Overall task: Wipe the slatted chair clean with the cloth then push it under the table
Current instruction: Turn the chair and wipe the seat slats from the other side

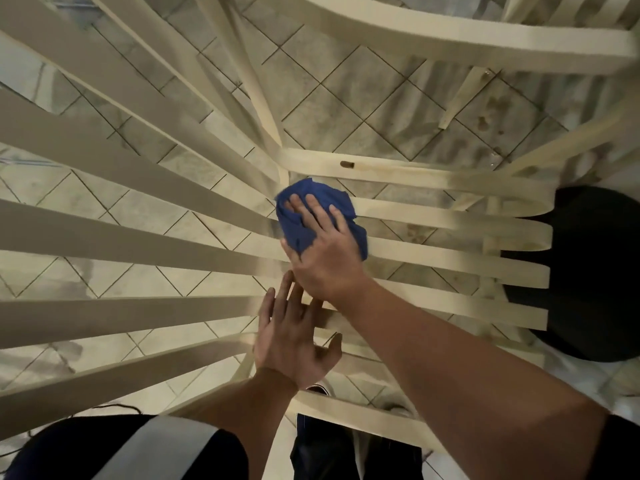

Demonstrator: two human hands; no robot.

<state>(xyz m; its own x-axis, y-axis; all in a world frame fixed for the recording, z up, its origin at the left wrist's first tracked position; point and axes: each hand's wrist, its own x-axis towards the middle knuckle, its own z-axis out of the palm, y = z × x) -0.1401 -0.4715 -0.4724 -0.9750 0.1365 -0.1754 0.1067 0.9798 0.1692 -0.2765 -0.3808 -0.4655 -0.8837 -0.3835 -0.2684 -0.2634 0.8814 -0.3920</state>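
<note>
**Cloth on the seat slats, both hands flat**

We look straight down on a cream-coloured slatted plastic chair (138,244), which fills most of the view. Its long back slats fan out to the left, and its shorter seat slats run to the right and end in a curved front edge. A broad curved cream rail crosses the top of the view; we cannot tell whether it belongs to this chair.

Through the gaps we see a floor of grey-beige square tiles laid on the diagonal (363,84), stained in places at the upper right. A large dark round shape (595,271) lies under the seat's front edge at the right; we cannot make out what it is.

At the bottom edge are the person's dark sleeve with a white stripe (156,448) and dark trousers (325,445).

Both bare forearms reach in from below. The right hand (325,251) lies palm down on a bunched blue cloth (320,190), with its fingers straight and slightly spread, pressing rather than clutching. The cloth sits on the seat slats just where they meet the back slats.

The left hand (291,341) is below it, close to the right wrist. Its fingers are straight and spread, it rests flat on a slat at the same junction, and it holds nothing.

A small brown mark (346,164) shows on the rearmost seat slat, just above the cloth.
</note>
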